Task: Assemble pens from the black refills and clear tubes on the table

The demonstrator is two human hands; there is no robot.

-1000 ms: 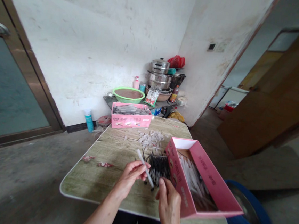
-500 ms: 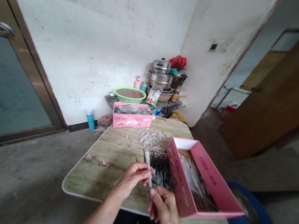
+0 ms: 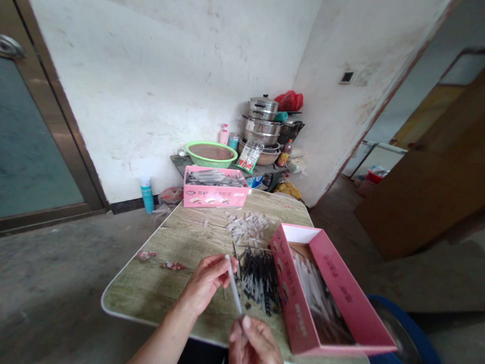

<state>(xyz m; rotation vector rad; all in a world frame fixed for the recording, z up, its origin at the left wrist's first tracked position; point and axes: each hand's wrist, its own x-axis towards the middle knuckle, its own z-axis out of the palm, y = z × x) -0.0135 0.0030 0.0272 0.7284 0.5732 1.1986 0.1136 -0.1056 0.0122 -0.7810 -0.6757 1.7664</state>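
Observation:
A slim translucent white tube [image 3: 234,288] slants between my hands above the near part of the table. My left hand [image 3: 205,280] pinches its upper end, and my right hand [image 3: 256,347] grips its lower end with the thumb on top. Just right of the tube lies a pile of thin black-and-clear pieces [image 3: 259,277]. Beyond it are many small white pieces [image 3: 247,226]. A pink open box [image 3: 297,328] at the right holds long whitish tubes [image 3: 315,290]. Another pink box [image 3: 216,196] at the table's far edge is filled with similar thin sticks.
The wood-patterned table [image 3: 157,288] has a white rim. Behind it, a low shelf bears a green basin [image 3: 211,154], stacked steel pots [image 3: 262,128] and bottles. A blue spray can [image 3: 146,196] stands on the floor at left; a blue tub [image 3: 422,356] is at right.
My left hand has shifted slightly left with the tube's upper end, which is now lower. My right hand has moved a little down, and more of the dark pile shows.

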